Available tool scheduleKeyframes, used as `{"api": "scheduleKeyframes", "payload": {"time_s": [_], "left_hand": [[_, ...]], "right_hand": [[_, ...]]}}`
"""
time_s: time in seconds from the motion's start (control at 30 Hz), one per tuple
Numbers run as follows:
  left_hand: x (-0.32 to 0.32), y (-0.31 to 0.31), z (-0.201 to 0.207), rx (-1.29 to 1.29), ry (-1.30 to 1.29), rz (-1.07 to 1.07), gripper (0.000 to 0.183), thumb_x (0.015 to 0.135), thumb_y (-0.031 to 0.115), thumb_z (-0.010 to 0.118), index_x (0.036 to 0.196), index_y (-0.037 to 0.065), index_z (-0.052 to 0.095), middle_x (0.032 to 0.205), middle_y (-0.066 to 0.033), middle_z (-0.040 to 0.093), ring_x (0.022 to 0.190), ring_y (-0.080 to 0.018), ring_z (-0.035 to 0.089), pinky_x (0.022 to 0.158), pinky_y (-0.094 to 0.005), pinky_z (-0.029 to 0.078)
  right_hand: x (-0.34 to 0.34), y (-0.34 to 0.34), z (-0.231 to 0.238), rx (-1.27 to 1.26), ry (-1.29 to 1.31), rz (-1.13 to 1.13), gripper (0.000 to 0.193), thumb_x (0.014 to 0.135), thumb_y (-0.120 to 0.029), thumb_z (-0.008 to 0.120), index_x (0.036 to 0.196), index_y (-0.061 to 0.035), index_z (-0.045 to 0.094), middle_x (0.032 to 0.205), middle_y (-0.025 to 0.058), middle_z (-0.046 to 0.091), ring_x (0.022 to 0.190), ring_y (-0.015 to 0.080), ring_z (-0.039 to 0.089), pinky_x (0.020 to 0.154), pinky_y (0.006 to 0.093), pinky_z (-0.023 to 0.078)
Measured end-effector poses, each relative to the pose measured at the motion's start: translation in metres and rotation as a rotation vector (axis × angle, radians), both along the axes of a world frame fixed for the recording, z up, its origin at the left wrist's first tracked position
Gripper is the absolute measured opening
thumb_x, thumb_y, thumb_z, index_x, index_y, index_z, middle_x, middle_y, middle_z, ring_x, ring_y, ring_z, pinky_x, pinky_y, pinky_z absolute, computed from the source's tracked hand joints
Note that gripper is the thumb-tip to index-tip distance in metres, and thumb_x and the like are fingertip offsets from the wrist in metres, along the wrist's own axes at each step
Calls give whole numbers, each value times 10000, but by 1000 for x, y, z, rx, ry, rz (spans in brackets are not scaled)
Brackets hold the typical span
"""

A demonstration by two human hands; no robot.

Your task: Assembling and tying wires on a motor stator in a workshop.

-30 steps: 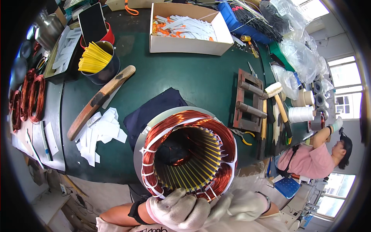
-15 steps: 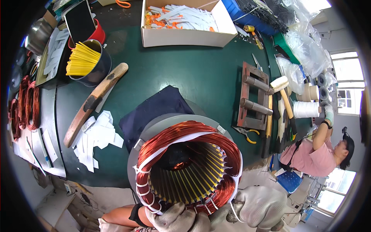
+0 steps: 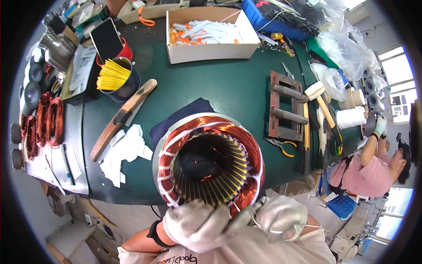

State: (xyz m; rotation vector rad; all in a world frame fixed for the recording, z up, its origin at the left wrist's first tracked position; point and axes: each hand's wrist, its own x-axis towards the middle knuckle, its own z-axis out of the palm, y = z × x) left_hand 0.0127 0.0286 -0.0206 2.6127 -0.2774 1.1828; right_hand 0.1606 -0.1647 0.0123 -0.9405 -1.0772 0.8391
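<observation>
A motor stator (image 3: pixel 233 193) stands on the near edge of the green table, its bore facing me. Round its mouth runs a ring of copper winding (image 3: pixel 206 119), bound with white lacing on the left and near sides. My left hand (image 3: pixel 193 224), in a pale glove, is closed at the ring's near edge; what its fingers hold is hidden and partly blurred. My gloved right hand (image 3: pixel 281 218) is closed on a white cord (image 3: pixel 311 226) just right of it. Yellow strips line the slots, and dark cloth (image 3: pixel 182 115) lies under the stator.
Left are white paper pieces (image 3: pixel 125 152), a curved wooden bar (image 3: pixel 125 114), a pot of yellow strips (image 3: pixel 127 86) and copper coils (image 3: pixel 55 121). Right are a metal frame (image 3: pixel 274 103), pliers (image 3: pixel 281 145), a mallet (image 3: pixel 323 105) and a co-worker (image 3: pixel 365 171). A white box (image 3: pixel 211 53) stands behind.
The view has shifted, and the stator sits smaller and more upright in it. My right hand has moved left, nearer my left hand. My left hand now covers more of the near rim.
</observation>
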Motion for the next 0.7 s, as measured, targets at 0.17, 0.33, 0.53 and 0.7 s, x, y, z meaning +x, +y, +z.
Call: {"api": "scheduleKeyframes", "payload": {"time_s": [0.17,0.33,0.53,0.7], "left_hand": [[4,6,18,-181,104,-24,441,652,140,910,1063,113,753,924,-3,651,808,-203,615,686,-352,481],[5,-1,24,-274,98,-2,449,666,40,905,1075,99,729,928,-32,685,841,-262,641,797,-395,485],[7,8,21,-205,54,-52,463,636,38,881,1078,111,765,904,-24,657,811,-264,628,775,-398,487],[3,18,20,-89,67,-101,559,540,106,831,1096,154,812,855,-2,607,796,-240,610,727,-387,486]], "right_hand": [[-24,4,-7,16,-69,-127,341,1110,-301,579,944,-5,607,837,127,631,688,330,597,656,449,486],[-33,-2,1,51,-169,-184,302,1105,-234,576,933,5,644,874,126,675,746,319,643,709,423,509],[-22,9,24,37,-974,-615,278,938,-158,711,1188,-39,738,1225,134,733,941,309,712,815,422,552],[-17,26,-9,4,-1061,-702,398,851,-87,738,1246,-43,723,1286,136,732,718,247,732,612,333,571]]}}
